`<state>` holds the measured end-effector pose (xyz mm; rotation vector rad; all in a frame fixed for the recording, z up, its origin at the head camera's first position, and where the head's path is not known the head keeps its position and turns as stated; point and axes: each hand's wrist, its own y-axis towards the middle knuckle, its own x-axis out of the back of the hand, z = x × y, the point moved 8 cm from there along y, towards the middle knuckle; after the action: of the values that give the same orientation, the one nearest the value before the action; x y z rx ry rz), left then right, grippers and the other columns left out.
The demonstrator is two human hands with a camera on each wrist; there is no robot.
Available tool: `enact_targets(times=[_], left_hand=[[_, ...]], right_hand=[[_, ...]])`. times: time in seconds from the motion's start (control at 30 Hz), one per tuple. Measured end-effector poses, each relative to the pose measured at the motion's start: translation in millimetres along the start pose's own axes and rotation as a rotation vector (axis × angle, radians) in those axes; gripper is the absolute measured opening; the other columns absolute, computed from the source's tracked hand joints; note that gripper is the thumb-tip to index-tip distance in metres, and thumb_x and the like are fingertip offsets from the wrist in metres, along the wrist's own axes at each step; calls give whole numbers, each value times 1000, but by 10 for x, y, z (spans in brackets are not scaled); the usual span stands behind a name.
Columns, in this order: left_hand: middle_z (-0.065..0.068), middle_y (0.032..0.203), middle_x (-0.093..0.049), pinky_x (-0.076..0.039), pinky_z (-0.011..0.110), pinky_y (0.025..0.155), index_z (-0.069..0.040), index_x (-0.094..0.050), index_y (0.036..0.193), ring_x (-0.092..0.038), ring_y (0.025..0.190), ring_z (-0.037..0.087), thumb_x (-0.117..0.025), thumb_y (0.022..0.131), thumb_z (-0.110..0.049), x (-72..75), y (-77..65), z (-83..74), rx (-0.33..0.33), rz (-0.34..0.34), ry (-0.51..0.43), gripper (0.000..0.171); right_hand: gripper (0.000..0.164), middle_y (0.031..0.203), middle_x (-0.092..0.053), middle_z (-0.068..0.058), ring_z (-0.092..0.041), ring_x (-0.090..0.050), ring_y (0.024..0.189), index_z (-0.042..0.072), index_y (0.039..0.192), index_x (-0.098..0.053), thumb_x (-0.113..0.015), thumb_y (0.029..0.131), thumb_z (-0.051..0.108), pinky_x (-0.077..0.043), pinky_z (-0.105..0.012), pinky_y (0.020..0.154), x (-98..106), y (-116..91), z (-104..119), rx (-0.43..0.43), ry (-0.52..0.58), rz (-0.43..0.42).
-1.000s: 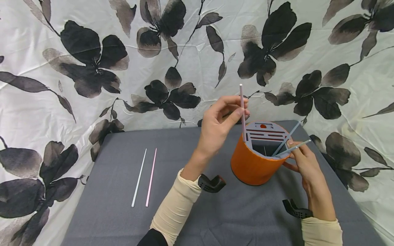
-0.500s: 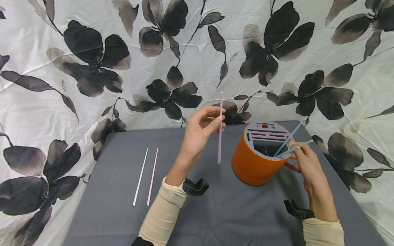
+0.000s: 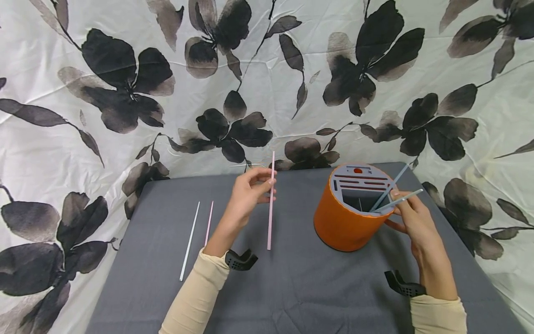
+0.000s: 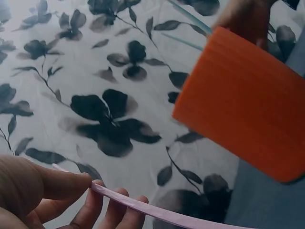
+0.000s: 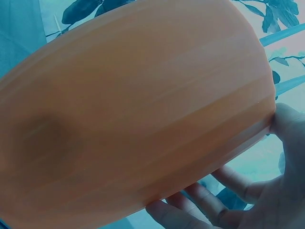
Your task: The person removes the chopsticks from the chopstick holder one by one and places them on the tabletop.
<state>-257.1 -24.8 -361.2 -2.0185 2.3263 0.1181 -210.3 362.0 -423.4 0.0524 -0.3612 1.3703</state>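
Note:
My left hand pinches a thin pink straw-like stick between thumb and fingers, upright over the table's middle. In the left wrist view the pink stick runs out past my fingertips toward the lower right. To the right stands an orange round desk organizer with a grey slotted top. My right hand holds its right side, thumb at the rim and fingers against the wall. Two pale blue sticks lean out of the organizer's large compartment, toward the right hand.
A white stick and another pink stick lie on the grey table at left; my left forearm covers the lower end of the pink one. A floral cloth hangs behind the table.
My left hand has moved left and down, away from the organizer's top, carrying the upright pink stick. The right hand and the organizer have stayed in place.

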Motion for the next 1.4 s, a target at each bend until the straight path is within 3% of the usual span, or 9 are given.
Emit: enact_targets(times=[0.3, 0.47, 0.7, 0.9, 1.17, 1.27, 1.4], left_hand=[[7, 95, -71, -66, 49, 74, -6, -73, 120, -71, 75, 16, -68, 99, -2, 398, -115, 493, 145, -99, 125, 22], [7, 95, -73, -66, 49, 71, -5, -72, 122, -71, 73, 17, -67, 99, -3, 616, -165, 779, 184, -128, 174, 23], [9, 92, -72, -65, 39, 62, 2, -68, 126, -71, 70, 19, -65, 99, 0, 1051, -237, 1162, 256, -229, 182, 27], [13, 92, -68, -64, 35, 59, 9, -63, 131, -65, 67, 16, -61, 100, 3, 1269, -299, 1324, 288, -266, 195, 31], [24, 102, -69, -62, 29, 55, 10, -63, 133, -59, 67, 12, -61, 100, 3, 1392, -326, 1497, 290, -289, 301, 34], [25, 104, -71, -60, 26, 54, 8, -66, 132, -60, 66, 11, -62, 99, 3, 1426, -313, 1525, 279, -297, 380, 34], [22, 98, -75, -56, 21, 53, 7, -70, 126, -61, 59, 8, -65, 96, 0, 1479, -278, 1495, 216, -313, 586, 31]], right_hand=[[28, 113, -53, 22, 8, -63, 90, 35, 121, -55, -54, 104, 57, -61, -18, 70, 10, -37, -2, 3, -2, -6], [28, 114, -52, 22, 8, -62, 91, 36, 121, -55, -53, 104, 58, -61, -18, 69, 43, -35, 7, 0, -6, -15], [28, 114, -54, 19, 8, -62, 92, 36, 122, -55, -53, 104, 58, -61, -18, 70, 30, 9, 46, 3, -2, 13], [29, 115, -54, 19, 6, -62, 93, 36, 122, -55, -53, 104, 59, -61, -18, 71, 17, 21, 47, 4, -3, 4], [30, 114, -54, 17, 7, -62, 92, 34, 120, -55, -53, 104, 60, -62, -19, 71, 16, 26, 21, -2, -3, -2], [31, 114, -54, 17, 6, -61, 93, 34, 121, -55, -53, 104, 60, -62, -19, 71, 15, 22, 15, -5, -6, 1], [31, 114, -54, 18, 7, -61, 93, 34, 121, -55, -53, 103, 60, -61, -18, 71, 13, 16, 20, -6, -6, 4]])
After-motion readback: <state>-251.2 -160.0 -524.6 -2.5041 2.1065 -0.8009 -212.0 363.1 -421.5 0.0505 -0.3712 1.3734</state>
